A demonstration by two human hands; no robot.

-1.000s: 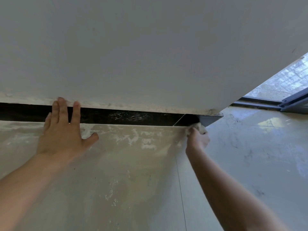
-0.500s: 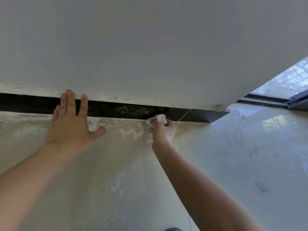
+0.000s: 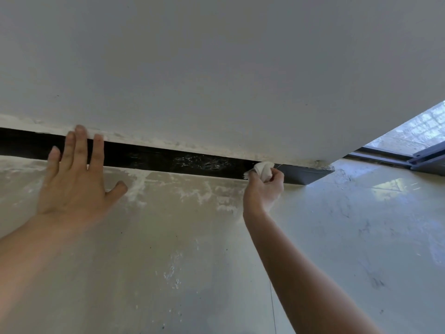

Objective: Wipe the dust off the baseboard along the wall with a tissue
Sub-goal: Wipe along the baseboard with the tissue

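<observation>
Right hand (image 3: 263,191), fingers grasping the tissue (image 3: 263,168), rubs back rightward along the baseboard (image 3: 156,159); left hand (image 3: 72,184) stays flat, released.

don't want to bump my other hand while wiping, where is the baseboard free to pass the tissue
The baseboard is free between the left hand, whose fingers lie across it, and the right hand gripping the tissue; also from the tissue to the wall corner. The dusty floor below that stretch is bare. Crowded only at the left hand.
</observation>
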